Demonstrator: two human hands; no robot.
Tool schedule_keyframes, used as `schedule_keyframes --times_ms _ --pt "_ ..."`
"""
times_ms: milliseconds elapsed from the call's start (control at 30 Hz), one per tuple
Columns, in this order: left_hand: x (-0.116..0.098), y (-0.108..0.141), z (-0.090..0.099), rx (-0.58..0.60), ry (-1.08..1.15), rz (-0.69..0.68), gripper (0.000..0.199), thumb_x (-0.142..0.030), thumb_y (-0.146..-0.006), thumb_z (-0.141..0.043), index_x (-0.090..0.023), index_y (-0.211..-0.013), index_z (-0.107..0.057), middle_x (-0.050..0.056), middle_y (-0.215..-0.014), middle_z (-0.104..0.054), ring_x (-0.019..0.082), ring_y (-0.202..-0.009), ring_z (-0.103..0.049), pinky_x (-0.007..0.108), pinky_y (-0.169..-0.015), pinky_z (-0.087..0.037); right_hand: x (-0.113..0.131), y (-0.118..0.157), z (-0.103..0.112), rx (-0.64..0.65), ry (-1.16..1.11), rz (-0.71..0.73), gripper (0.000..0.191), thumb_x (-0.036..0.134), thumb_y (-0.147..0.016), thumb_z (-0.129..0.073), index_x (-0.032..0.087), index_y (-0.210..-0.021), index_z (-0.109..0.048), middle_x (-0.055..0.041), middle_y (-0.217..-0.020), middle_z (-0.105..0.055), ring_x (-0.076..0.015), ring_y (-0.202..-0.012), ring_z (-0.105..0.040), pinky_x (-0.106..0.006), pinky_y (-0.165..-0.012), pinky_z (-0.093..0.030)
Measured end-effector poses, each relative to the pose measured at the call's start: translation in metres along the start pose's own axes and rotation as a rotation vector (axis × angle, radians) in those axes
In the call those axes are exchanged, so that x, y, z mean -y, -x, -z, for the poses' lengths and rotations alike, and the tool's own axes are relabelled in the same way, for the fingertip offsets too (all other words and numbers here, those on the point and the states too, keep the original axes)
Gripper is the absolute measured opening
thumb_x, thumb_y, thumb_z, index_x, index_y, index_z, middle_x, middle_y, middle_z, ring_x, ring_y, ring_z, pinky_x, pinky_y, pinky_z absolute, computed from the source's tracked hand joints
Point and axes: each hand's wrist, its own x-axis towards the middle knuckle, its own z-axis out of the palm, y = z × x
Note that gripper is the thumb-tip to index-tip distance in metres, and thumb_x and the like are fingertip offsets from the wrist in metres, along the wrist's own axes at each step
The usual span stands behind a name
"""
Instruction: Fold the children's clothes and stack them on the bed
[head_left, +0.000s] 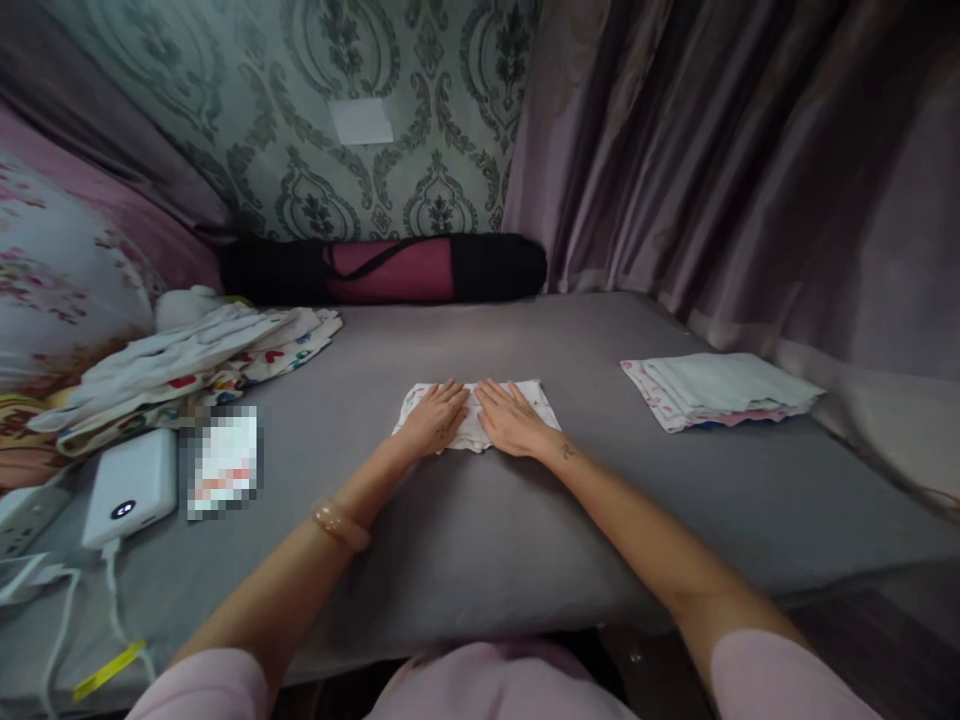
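Observation:
A small folded white cloth with faint marks [471, 432] lies flat on the grey-covered surface [480, 530], in the middle of the view. My left hand [436, 415] rests palm down on its left part, fingers stretched out. On its right part my right hand [510, 415] also lies flat, with the fingers spread a little. Both hands press on the cloth side by side, close but apart, and neither grips it. Parts of the cloth under my palms are hidden.
Folded cloths [720, 390] are stacked at the right. A loose pile of cloths [187, 360] lies at the left, behind a white power bank [133, 488] with a cable and a blurred-out item [225, 462]. A black and red roll bag [390, 270] lies along the patterned wall.

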Motion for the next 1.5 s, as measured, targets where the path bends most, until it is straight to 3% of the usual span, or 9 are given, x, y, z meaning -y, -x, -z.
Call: schedule_keyframes --times_ms 133,433,667,867,1033,1133,1233,1333,1500 --pt "-0.005 -0.012 -0.01 0.015 -0.067 0.06 0.054 -0.036 -0.099 -0.023 -0.01 -0.144 -0.036 0.014 -0.151 -0.036 0.028 -0.142 -0.026 0.045 -0.116 -0.018 -0.006 -0.013 -0.007 -0.013 0.015 -0.042 0.058 0.031 -0.095 -0.025 0.003 -0.144 -0.036 -0.017 -0.15 -0.035 -0.0274 -0.142 -0.025 -0.051 -0.116 -0.011" --pt "-0.008 -0.012 -0.02 0.027 -0.043 0.162 0.067 -0.057 -0.095 -0.021 -0.017 -0.149 -0.027 0.015 -0.153 -0.031 0.03 -0.143 -0.023 0.052 -0.113 -0.017 -0.042 -0.013 -0.008 0.089 -0.163 0.015 0.058 0.037 -0.097 -0.017 0.015 -0.15 -0.029 -0.0081 -0.154 -0.03 -0.023 -0.143 -0.022 -0.05 -0.116 -0.014" --pt "0.0 -0.013 -0.002 0.171 0.021 0.123 0.078 -0.063 -0.091 -0.029 -0.012 -0.149 -0.024 0.018 -0.155 -0.023 0.033 -0.144 -0.018 0.053 -0.113 -0.017 -0.042 -0.013 -0.003 0.081 -0.127 0.035 0.056 0.034 -0.094 -0.031 0.017 -0.148 -0.032 -0.0085 -0.153 -0.032 -0.0227 -0.143 -0.022 -0.049 -0.116 -0.013" --pt "0.017 0.006 0.003 0.009 -0.064 0.208 0.065 -0.051 -0.096 -0.021 -0.01 -0.144 -0.037 0.016 -0.153 -0.03 0.029 -0.144 -0.018 0.049 -0.116 -0.012 -0.049 0.0 0.005 -0.03 -0.027 -0.088 0.06 0.04 -0.098 -0.019 0.01 -0.148 -0.031 -0.0124 -0.155 -0.025 -0.0237 -0.145 -0.016 -0.049 -0.117 -0.008" --pt "0.038 0.01 -0.016 0.024 0.039 0.234 0.063 -0.052 -0.095 -0.025 -0.014 -0.144 -0.038 0.013 -0.153 -0.033 0.03 -0.144 -0.021 0.047 -0.114 -0.022 -0.061 0.008 -0.005 0.061 -0.027 -0.153 0.062 0.042 -0.097 -0.016 0.009 -0.148 -0.031 -0.0121 -0.154 -0.029 -0.0251 -0.144 -0.019 -0.048 -0.116 -0.012" --pt "0.047 0.012 -0.022 -0.086 0.197 0.224 0.058 -0.048 -0.094 -0.03 -0.013 -0.137 -0.047 0.014 -0.149 -0.039 0.028 -0.141 -0.028 0.046 -0.114 -0.024 -0.063 0.007 -0.006 0.07 -0.021 -0.156 0.062 0.042 -0.097 -0.016 0.01 -0.148 -0.03 -0.0113 -0.155 -0.028 -0.0246 -0.144 -0.019 -0.047 -0.117 -0.011" --pt "0.053 0.015 -0.025 -0.347 0.455 0.29 0.05 -0.046 -0.091 -0.037 -0.015 -0.124 -0.058 0.014 -0.138 -0.052 0.026 -0.13 -0.045 0.041 -0.108 -0.035 -0.062 0.006 -0.001 0.112 -0.026 -0.169 0.061 0.042 -0.097 -0.018 0.011 -0.148 -0.031 -0.0117 -0.155 -0.028 -0.0248 -0.144 -0.019 -0.049 -0.116 -0.011" --pt "0.057 0.019 -0.026 -0.557 0.666 0.423 0.045 -0.045 -0.087 -0.045 -0.016 -0.115 -0.063 0.011 -0.116 -0.067 0.024 -0.106 -0.061 0.038 -0.095 -0.046 -0.051 0.0 0.007 0.11 -0.023 -0.21 0.062 0.044 -0.097 -0.017 0.011 -0.148 -0.033 -0.0128 -0.155 -0.027 -0.0262 -0.144 -0.017 -0.053 -0.115 -0.008" --pt "0.064 0.021 -0.027 -0.736 0.901 0.532 0.04 -0.045 -0.084 -0.051 -0.016 -0.106 -0.067 0.009 -0.102 -0.07 0.022 -0.096 -0.063 0.035 -0.089 -0.048 -0.015 -0.017 0.005 -0.021 -0.006 -0.098 0.061 0.045 -0.099 -0.015 0.012 -0.149 -0.03 -0.0107 -0.157 -0.021 -0.0228 -0.145 -0.012 -0.05 -0.116 -0.003"
